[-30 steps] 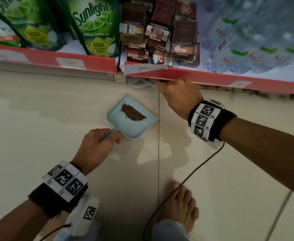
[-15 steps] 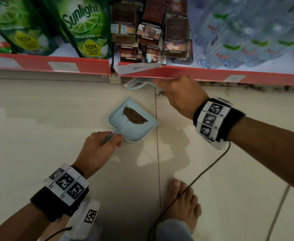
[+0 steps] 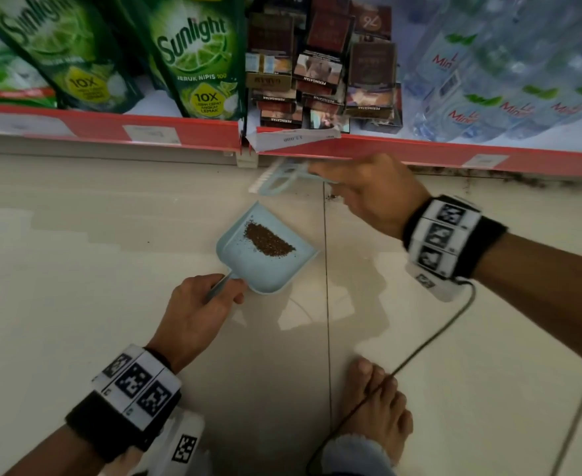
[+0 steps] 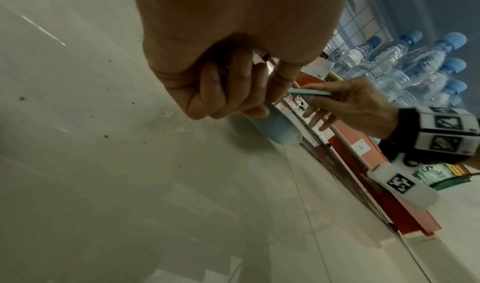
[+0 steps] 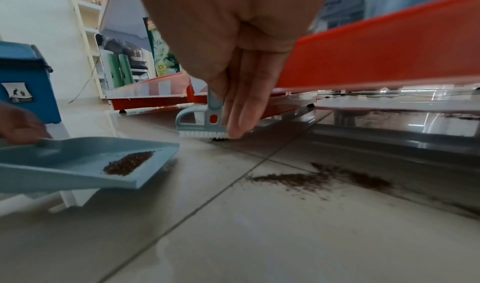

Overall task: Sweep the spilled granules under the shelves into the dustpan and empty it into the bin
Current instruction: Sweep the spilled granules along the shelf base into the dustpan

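Observation:
A light blue dustpan (image 3: pixel 265 269) is held low over the tiled floor with a pile of brown granules (image 3: pixel 269 240) in it. My left hand (image 3: pixel 210 300) grips its handle. My right hand (image 3: pixel 361 190) holds a small blue brush (image 3: pixel 276 180) with white bristles, just beyond the pan's far edge, below the red shelf lip. In the right wrist view the brush (image 5: pixel 202 123) has its bristles near the floor, the dustpan (image 5: pixel 64 164) is at the left, and spilled granules (image 5: pixel 324 178) lie on the tiles beside the shelf base.
The red shelf edge (image 3: pixel 111 127) carries green Sunlight pouches (image 3: pixel 197 63), cigarette packs (image 3: pixel 320 80) and water bottles (image 3: pixel 506 70). A blue bin (image 5: pixel 26 86) stands at the far left. My bare foot (image 3: pixel 379 407) and a cable (image 3: pixel 430 341) are on the floor behind the pan.
My right hand has drawn the brush out from under the shelf, to the left and toward the dustpan's far edge. The left hand and the dustpan have hardly moved.

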